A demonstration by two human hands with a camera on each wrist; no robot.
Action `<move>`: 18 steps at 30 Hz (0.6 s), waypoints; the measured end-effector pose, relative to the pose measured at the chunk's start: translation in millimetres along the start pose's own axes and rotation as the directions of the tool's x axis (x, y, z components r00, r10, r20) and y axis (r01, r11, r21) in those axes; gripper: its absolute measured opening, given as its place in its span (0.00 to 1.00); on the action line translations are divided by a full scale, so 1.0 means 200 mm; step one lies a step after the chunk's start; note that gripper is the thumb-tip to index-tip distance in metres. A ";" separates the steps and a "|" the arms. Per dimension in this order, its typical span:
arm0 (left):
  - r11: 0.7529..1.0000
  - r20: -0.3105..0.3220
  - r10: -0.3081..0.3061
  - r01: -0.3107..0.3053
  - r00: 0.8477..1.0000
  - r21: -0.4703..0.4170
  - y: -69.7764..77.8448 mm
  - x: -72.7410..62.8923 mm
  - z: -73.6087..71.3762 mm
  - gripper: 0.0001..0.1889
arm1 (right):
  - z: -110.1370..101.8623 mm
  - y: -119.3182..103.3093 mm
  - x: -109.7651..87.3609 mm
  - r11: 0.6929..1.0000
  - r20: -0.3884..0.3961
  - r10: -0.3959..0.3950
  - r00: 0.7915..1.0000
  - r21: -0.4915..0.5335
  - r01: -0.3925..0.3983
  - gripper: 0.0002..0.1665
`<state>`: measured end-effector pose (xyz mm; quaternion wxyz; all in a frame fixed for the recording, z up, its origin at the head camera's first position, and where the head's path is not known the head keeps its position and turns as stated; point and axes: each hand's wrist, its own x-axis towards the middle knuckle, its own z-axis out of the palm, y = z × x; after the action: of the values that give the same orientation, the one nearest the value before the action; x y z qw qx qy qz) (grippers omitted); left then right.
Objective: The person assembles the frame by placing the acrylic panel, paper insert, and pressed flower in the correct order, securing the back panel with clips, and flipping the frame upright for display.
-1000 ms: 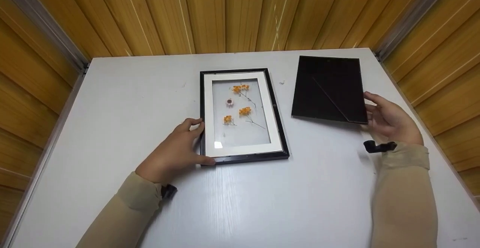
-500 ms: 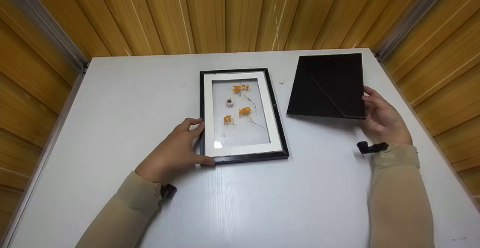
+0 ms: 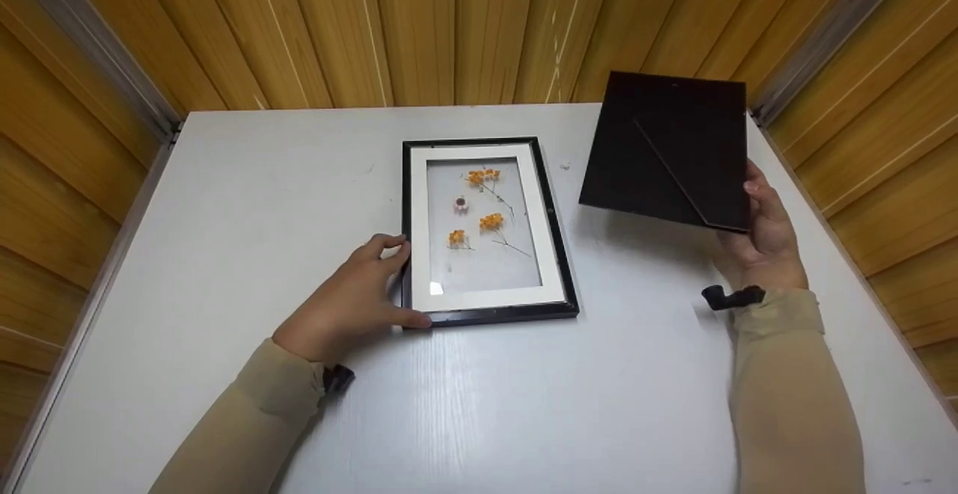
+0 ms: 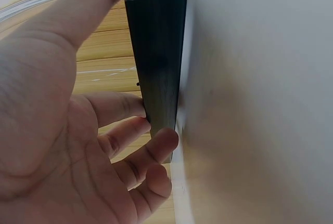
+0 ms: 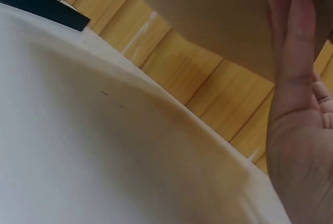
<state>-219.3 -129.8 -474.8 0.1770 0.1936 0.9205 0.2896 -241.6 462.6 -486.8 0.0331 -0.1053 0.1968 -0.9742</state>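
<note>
A black picture frame (image 3: 565, 269) with a white mat lies flat on the white table, with orange flowers and one pale flower inside its window. My left hand (image 3: 344, 292) rests at its near left corner. The thumb lies along the near edge and fingertips touch the left side (image 4: 156, 68), the other fingers loosely bent. To the right, my right hand (image 3: 767, 224) holds a black backing board (image 3: 673, 150) by its right edge, thumb on the dark face and fingers beneath. The board is tilted above the table; its underside (image 5: 218, 21) looks plain brown.
The white table (image 3: 569, 404) reaches back to a wood-slat wall (image 3: 412, 30), with similar walls at left and right. A black wrist strap piece (image 3: 733, 297) shows at the right cuff, another (image 3: 339, 379) at the left cuff.
My right hand has raised the backing board off the table and tilted it, its far edge now above the table's back edge. The left hand and the picture frame have stayed in place.
</note>
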 end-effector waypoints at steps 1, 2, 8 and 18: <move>1.000 0.000 -0.001 0.001 1.000 0.000 0.00 0.00 0.00 0.71 | 0.01 0.02 0.01 1.000 0.026 -0.009 1.000 -0.004 0.009 0.23; 1.000 0.000 -0.001 0.001 1.000 0.000 0.00 0.00 0.00 0.71 | 0.01 0.05 0.02 1.000 0.045 -0.017 0.999 -0.015 0.018 0.23; 1.000 -0.003 0.022 -0.022 1.000 0.013 0.00 -0.01 0.00 0.70 | 0.06 0.19 0.06 0.999 0.115 0.002 0.993 -0.032 0.001 0.24; 1.000 -0.001 0.019 -0.019 1.000 -0.003 0.02 0.00 0.00 0.70 | 0.16 0.36 0.07 0.991 0.199 0.134 0.971 -0.040 -0.128 0.26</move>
<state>-217.5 -127.1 -473.5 0.1741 0.2020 0.9182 0.2928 -246.2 381.7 -482.9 0.1157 -0.1905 0.2122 -0.9515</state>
